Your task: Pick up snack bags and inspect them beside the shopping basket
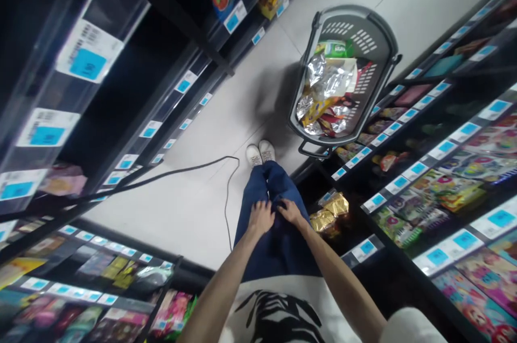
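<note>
I look straight down a shop aisle at my own legs in blue trousers [278,208] and white shoes [260,153]. My left hand [260,217] rests on my left thigh with its fingers curled against the cloth. My right hand [290,210] lies on the right thigh, fingers bent onto the fabric. Neither hand holds a product. A grey shopping basket [375,36] stands on the floor ahead of my feet, filled with foil snack bags and a green packet.
Dark shelves with blue price tags [86,63] line both sides of the aisle, stocked with colourful packets. Gold foil bags [329,211] sit on a low right shelf near my right hand. A black cable [194,169] trails across the pale floor left of my shoes.
</note>
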Tool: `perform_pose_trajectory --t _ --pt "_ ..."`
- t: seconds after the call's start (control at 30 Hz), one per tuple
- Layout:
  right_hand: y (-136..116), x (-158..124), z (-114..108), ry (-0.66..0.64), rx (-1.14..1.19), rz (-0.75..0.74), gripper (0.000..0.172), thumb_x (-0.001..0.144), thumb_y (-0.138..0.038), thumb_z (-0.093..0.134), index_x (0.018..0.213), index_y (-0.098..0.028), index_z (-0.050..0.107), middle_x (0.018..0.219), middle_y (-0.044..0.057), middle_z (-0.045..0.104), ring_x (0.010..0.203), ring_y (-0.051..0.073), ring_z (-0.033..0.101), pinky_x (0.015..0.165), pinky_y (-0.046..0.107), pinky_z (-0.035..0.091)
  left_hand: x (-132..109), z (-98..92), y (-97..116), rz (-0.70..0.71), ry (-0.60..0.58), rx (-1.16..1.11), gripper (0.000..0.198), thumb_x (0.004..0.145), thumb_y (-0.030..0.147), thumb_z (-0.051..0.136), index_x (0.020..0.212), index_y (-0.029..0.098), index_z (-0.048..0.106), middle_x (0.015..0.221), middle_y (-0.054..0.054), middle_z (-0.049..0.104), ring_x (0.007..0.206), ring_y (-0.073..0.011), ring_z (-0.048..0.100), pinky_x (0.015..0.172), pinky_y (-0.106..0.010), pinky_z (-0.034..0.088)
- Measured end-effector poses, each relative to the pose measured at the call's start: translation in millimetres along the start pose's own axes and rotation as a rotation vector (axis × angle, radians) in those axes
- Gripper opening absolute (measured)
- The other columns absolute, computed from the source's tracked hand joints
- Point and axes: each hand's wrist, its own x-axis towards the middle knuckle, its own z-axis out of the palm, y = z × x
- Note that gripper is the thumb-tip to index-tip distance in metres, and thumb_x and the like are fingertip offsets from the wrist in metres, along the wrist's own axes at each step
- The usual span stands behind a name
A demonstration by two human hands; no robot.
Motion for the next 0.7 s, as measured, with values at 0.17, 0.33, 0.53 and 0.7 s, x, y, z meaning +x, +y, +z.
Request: perform_pose_trajectory --t 0.17,0.33,0.53,0.7 --pt "3 -10 21 -0.105 -0.040 0.013 0.065 0.092 -0.036 0.063 0.151 -0.012 0.046 0.165 0.019 0.026 0.154 0.037 0.020 0.121 0.053 0.025 -28 59.4 -32 -0.203 -0.216 0.092 0.063 0.103 0.041 0.033 0.162 0.021 0.022 0.157 -0.024 0.037 0.134 -0.0332 0.054 0.102 -0.043 0.048" --pt "7 -8 28 -0.101 -0.078 -0.002 0.054 0.096 -0.028 0.057 0.147 -0.011 0.051 0.164 0.020 0.028 0.155 0.033 0.019 0.124 0.045 0.023 -15 81.0 -15 -0.193 -0.243 0.118 0.061 0.098 0.026 0.039 0.157 0.012 0.034 0.158 -0.030 0.032 0.137 -0.0371 0.050 0.099 -0.043 0.052" --pt "12 -13 17 -0.054 -0.111 -0.056 0.046 0.089 -0.023 0.065 0.134 -0.015 0.062 0.149 0.016 0.053 0.147 0.028 0.039 0.121 0.040 0.031 -17 84.2 -11 -0.149 -0.144 0.084 0.057 0.097 0.023 0.039 0.153 0.010 0.042 0.157 -0.023 0.036 0.138 -0.0322 0.048 0.103 -0.037 0.050" --pt "15 -9 -14 0.090 -0.091 -0.045 0.025 0.086 -0.023 0.065 0.109 -0.017 0.072 0.109 0.010 0.076 0.104 0.024 0.071 0.092 0.029 0.052 -19 89.7 -10 -0.197 -0.059 0.060 0.051 0.098 0.023 0.039 0.146 0.008 0.050 0.138 -0.025 0.051 0.108 -0.0286 0.066 0.092 -0.039 0.055"
